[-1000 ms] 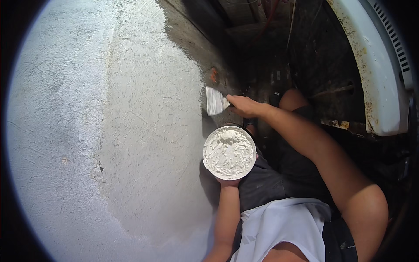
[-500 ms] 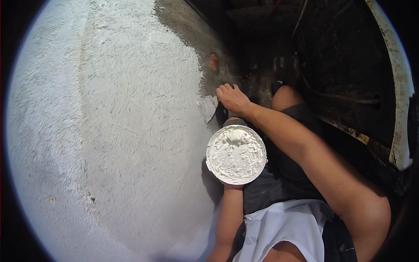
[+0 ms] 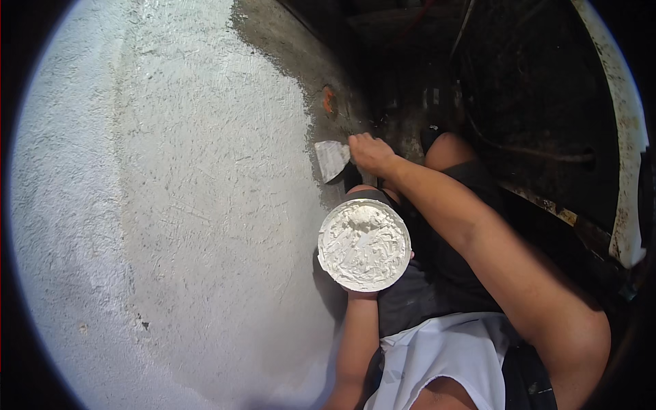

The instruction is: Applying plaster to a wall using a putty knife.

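My right hand [image 3: 371,153] is closed round the handle of a putty knife [image 3: 332,160]. Its broad blade, smeared with pale paste, is by the wall at the border between white coat and bare grey. My left hand [image 3: 361,294] supports a round tub [image 3: 321,262] from below; most of that hand is hidden under it. White putty [image 3: 363,247] fills the tub, rough and ridged on top, with a scooped hollow at its far side. The wall [image 3: 205,157] on the left carries a textured white coat over most of its surface.
A bare grey strip [image 3: 273,41] runs along the wall's far right side, with an orange patch [image 3: 329,100] on it. On the right, a dark recess has a pale, rust-stained curved edge [image 3: 618,137]. My bent knees are close beyond the tub.
The putty knife has turned so its blade shows more fully, and my right hand has shifted slightly right and nearer. The tub sits slightly further left in view.
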`<state>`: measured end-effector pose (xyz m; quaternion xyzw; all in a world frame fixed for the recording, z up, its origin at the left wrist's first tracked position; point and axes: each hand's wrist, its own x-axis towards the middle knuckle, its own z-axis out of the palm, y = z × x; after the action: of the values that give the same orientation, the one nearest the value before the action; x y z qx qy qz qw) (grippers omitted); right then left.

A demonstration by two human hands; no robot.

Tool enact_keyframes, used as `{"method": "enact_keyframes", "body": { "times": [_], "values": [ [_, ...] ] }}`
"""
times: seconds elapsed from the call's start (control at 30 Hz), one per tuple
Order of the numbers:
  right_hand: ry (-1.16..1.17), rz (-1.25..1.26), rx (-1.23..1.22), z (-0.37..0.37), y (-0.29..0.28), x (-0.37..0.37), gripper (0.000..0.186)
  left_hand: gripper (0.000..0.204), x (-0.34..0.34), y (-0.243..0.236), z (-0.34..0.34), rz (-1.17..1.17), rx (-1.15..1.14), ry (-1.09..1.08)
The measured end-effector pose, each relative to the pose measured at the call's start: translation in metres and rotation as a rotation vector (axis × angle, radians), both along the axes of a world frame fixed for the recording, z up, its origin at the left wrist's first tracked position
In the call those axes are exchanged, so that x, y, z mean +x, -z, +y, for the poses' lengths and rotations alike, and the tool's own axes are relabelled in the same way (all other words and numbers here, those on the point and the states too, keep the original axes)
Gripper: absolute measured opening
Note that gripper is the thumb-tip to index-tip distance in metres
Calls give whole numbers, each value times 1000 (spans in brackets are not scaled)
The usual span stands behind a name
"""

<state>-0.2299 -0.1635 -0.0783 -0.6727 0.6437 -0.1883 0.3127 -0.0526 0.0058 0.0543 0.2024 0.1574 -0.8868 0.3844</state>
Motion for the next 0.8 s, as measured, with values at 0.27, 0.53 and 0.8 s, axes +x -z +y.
{"method": "enact_keyframes", "body": {
  "times": [0.27, 0.53, 0.8],
  "values": [
    [20, -83, -169, 5, -26, -3, 18, 86, -4, -1, 4, -259, -68, -5],
    [-37, 149, -197, -10, -36, 23, 14, 88, 4, 2, 3, -170, -136, 36],
    [20, 205, -93, -4, -24, 4, 18, 84, 4, 1, 5, -230, -172, 18]
  ]
}}
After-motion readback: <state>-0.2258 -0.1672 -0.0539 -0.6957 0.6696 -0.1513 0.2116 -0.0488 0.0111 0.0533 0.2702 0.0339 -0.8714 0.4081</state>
